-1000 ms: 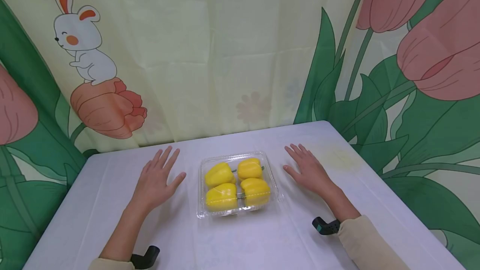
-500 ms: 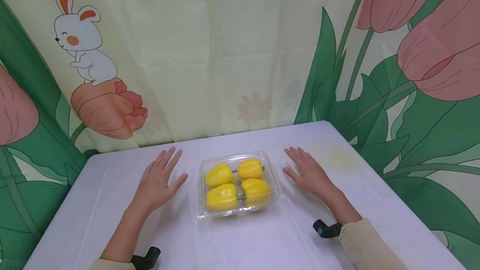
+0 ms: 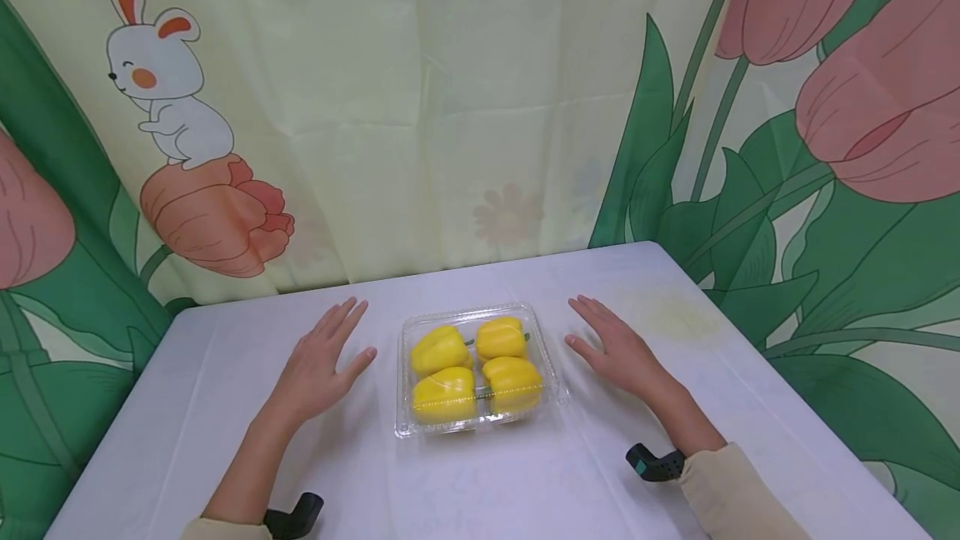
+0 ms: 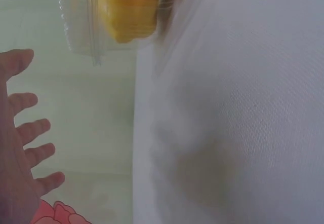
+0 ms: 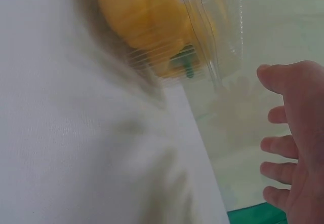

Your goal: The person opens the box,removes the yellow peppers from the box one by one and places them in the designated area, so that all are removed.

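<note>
A clear plastic clamshell box [image 3: 402, 382] sits closed and slightly askew on the white-covered table [image 3: 457, 490]; through it I see four glossy yellow bell peppers [image 3: 443, 395], two by two, some green stems showing.

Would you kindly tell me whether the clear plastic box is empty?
Not empty: the head view shows four yellow peppers inside the clear plastic box.

No legible text, label, brand, number or sign in any view.
</note>
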Action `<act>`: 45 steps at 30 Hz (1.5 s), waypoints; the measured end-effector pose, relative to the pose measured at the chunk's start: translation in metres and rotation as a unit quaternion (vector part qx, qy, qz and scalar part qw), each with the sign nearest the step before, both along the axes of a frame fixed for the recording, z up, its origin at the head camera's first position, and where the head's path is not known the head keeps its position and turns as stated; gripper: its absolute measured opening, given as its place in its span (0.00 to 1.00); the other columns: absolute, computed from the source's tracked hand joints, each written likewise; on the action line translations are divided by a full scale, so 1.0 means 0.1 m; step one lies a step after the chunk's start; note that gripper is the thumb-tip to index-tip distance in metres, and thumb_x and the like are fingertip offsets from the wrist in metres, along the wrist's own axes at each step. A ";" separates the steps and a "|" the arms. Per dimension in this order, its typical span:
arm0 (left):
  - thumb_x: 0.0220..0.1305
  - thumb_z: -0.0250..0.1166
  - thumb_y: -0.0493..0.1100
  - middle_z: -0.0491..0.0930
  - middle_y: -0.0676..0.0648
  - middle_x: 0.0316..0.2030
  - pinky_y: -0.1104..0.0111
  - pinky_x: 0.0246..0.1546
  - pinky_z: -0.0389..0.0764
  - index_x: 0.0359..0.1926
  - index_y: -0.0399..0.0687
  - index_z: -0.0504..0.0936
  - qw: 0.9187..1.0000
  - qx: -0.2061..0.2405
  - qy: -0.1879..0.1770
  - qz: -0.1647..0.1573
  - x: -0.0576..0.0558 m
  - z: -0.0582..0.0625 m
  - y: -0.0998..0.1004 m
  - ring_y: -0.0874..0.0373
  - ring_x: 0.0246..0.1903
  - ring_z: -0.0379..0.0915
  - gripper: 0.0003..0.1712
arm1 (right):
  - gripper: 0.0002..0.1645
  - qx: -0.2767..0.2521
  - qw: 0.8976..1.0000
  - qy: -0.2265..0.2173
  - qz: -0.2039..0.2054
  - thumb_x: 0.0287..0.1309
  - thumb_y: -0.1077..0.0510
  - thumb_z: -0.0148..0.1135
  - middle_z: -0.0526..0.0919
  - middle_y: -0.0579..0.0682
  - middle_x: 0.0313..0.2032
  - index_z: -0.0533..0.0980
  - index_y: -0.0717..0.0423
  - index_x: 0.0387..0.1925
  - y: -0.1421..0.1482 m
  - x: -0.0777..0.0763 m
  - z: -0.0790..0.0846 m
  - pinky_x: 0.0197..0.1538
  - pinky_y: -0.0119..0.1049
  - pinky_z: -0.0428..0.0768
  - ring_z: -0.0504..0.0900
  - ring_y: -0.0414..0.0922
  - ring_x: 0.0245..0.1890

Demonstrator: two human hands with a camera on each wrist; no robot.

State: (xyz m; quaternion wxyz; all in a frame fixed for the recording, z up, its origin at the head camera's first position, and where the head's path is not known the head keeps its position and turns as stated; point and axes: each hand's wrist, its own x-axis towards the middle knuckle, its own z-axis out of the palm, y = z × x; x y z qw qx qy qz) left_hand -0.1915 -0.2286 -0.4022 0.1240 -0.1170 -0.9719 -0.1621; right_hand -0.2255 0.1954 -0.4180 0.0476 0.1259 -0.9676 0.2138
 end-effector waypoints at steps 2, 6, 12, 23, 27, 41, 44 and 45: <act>0.66 0.57 0.58 0.54 0.43 0.74 0.33 0.63 0.59 0.76 0.58 0.52 1.000 0.004 -0.004 -0.001 0.00 -0.01 0.01 0.40 0.73 0.48 0.42 | 0.41 -0.004 1.000 -0.002 0.000 0.64 0.40 0.56 0.56 0.54 0.74 0.56 0.45 0.74 0.00 0.00 0.00 0.69 0.63 0.62 0.55 0.57 0.74; 0.66 0.56 0.59 0.54 0.43 0.74 0.32 0.64 0.59 0.76 0.58 0.51 1.000 0.013 -0.013 -0.001 0.00 -0.02 0.03 0.40 0.72 0.49 0.42 | 0.41 -0.013 1.000 -0.006 0.001 0.64 0.40 0.55 0.56 0.54 0.74 0.56 0.44 0.74 0.00 0.02 0.00 0.68 0.63 0.62 0.55 0.57 0.74; 0.67 0.55 0.60 0.56 0.43 0.74 0.35 0.64 0.61 0.75 0.58 0.52 0.999 0.042 -0.021 -0.009 -0.01 -0.04 0.05 0.42 0.72 0.52 0.41 | 0.40 -0.031 0.999 -0.013 0.000 0.64 0.39 0.55 0.57 0.54 0.74 0.56 0.44 0.73 -0.01 0.04 0.00 0.68 0.63 0.63 0.56 0.57 0.73; 0.68 0.54 0.61 0.56 0.44 0.74 0.36 0.65 0.61 0.75 0.58 0.53 0.996 0.076 -0.044 -0.016 -0.04 -0.08 0.09 0.42 0.72 0.52 0.40 | 0.40 -0.053 0.998 -0.025 0.006 0.64 0.37 0.53 0.59 0.53 0.73 0.57 0.44 0.73 -0.03 0.08 0.00 0.67 0.63 0.64 0.58 0.57 0.73; 0.67 0.55 0.61 0.56 0.44 0.74 0.36 0.64 0.62 0.75 0.59 0.53 0.994 0.090 -0.052 -0.018 -0.06 -0.09 0.10 0.42 0.72 0.52 0.40 | 0.40 -0.057 0.998 -0.026 0.009 0.65 0.37 0.53 0.59 0.53 0.73 0.58 0.45 0.73 -0.04 0.10 -0.01 0.68 0.62 0.64 0.59 0.57 0.73; 0.68 0.56 0.57 0.57 0.44 0.73 0.36 0.64 0.62 0.75 0.59 0.54 0.987 0.143 -0.071 -0.024 -0.09 -0.13 0.18 0.41 0.72 0.53 0.38 | 0.39 -0.072 0.997 -0.023 0.014 0.65 0.37 0.53 0.61 0.52 0.73 0.59 0.45 0.72 -0.07 0.15 -0.01 0.67 0.60 0.67 0.60 0.56 0.72; 0.68 0.55 0.58 0.57 0.44 0.74 0.37 0.64 0.64 0.75 0.60 0.53 0.984 0.157 -0.079 -0.030 -0.10 -0.15 0.19 0.41 0.71 0.55 0.38 | 0.38 -0.075 0.997 -0.024 0.016 0.65 0.38 0.53 0.62 0.52 0.72 0.59 0.45 0.72 -0.08 0.17 0.01 0.67 0.60 0.67 0.61 0.56 0.72; 0.68 0.54 0.59 0.57 0.44 0.74 0.37 0.63 0.65 0.75 0.61 0.52 0.983 0.161 -0.083 -0.031 -0.10 -0.16 0.20 0.41 0.70 0.56 0.38 | 0.38 -0.075 0.997 -0.024 0.017 0.65 0.38 0.53 0.62 0.52 0.72 0.59 0.45 0.72 -0.09 0.18 0.01 0.67 0.60 0.67 0.61 0.56 0.72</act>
